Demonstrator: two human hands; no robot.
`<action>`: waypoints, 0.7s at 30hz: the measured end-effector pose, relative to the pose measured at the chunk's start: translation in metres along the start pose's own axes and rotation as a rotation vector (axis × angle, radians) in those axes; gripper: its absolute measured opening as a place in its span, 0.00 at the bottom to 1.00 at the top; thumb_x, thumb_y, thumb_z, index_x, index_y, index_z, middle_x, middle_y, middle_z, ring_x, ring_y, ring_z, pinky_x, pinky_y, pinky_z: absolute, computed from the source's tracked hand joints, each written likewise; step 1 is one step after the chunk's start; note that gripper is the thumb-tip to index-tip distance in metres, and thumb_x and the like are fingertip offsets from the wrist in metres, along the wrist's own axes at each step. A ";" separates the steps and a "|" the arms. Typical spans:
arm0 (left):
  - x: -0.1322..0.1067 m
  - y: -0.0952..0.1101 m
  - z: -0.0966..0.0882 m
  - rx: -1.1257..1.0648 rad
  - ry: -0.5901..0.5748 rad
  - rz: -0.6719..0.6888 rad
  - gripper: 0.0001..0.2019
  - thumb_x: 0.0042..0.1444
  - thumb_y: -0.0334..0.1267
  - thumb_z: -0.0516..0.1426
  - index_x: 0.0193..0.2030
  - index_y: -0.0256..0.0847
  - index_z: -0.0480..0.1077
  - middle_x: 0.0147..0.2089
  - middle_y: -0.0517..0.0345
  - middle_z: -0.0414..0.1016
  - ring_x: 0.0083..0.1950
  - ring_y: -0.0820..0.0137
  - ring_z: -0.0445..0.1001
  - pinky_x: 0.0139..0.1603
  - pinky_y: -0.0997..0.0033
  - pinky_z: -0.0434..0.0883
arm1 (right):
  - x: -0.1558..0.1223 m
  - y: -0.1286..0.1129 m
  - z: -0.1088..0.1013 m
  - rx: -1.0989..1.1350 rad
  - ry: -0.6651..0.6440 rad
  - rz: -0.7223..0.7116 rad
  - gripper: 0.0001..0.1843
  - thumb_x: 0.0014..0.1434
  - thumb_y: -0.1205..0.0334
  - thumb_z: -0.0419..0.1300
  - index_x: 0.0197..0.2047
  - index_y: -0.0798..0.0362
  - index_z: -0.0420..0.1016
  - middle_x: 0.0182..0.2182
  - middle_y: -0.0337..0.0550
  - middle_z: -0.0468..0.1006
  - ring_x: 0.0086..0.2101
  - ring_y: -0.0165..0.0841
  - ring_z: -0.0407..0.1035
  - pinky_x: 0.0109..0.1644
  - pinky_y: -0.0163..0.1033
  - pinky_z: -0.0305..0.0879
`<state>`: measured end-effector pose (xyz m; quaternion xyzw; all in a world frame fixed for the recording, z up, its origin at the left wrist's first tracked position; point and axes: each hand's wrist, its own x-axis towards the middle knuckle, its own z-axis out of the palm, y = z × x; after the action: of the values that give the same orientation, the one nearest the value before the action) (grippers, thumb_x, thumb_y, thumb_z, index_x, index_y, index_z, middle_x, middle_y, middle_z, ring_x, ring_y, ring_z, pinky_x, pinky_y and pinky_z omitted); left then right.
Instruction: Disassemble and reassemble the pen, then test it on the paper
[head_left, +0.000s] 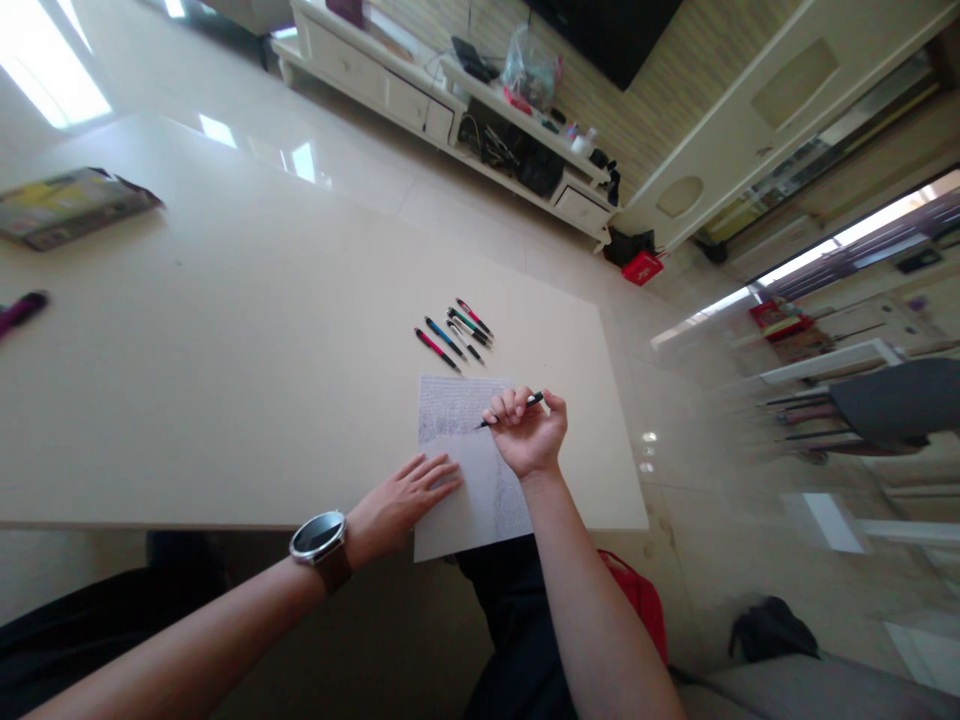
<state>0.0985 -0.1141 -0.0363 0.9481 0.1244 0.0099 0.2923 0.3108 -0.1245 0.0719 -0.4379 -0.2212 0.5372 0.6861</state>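
at the near edge of the pale table (225, 400), a sheet of paper (465, 500) lies flat with its lower part hanging over the rim toward our lap; its upper part and right side are covered in dense scribbled lines. we judge the sheet light, thin and limp, quick to slide on the smooth top, so it wants pinning down rather than gripping. our left hand (401, 500) does just that: fingers spread and laid flat, fingertips resting on the paper's left margin, holding nothing; a wristwatch (321, 540) sits on that wrist. our right hand (525, 432) is curled closed around a black pen (510, 410), tip pointing left and touching or nearly touching the paper near its upper scribbled part; we cannot tell which. the pen looks stiff, slim and light, best held low on the barrel near the tip, as it is. just beyond the sheet, a loose cluster of coloured pens (457, 332) lies apart from both hands. far left, a booklet (67, 205) and a magenta marker (22, 310).
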 end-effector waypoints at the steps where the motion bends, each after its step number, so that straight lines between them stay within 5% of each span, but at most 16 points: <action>1: 0.000 0.000 0.000 -0.001 -0.001 -0.002 0.47 0.44 0.19 0.51 0.73 0.48 0.48 0.77 0.54 0.47 0.78 0.61 0.41 0.77 0.48 0.45 | 0.000 0.000 0.000 -0.006 0.013 -0.008 0.26 0.56 0.39 0.52 0.18 0.50 0.56 0.20 0.35 0.48 0.25 0.32 0.45 0.34 0.43 0.54; 21: 0.000 0.002 -0.006 -0.036 -0.010 0.005 0.44 0.46 0.23 0.55 0.72 0.45 0.52 0.76 0.52 0.50 0.77 0.58 0.44 0.76 0.49 0.44 | -0.002 0.000 0.004 0.016 -0.026 -0.001 0.26 0.59 0.41 0.51 0.19 0.50 0.57 0.21 0.35 0.48 0.25 0.31 0.46 0.34 0.43 0.54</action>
<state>0.0985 -0.1124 -0.0307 0.9432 0.1202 0.0082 0.3097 0.3077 -0.1247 0.0743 -0.4255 -0.2260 0.5441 0.6868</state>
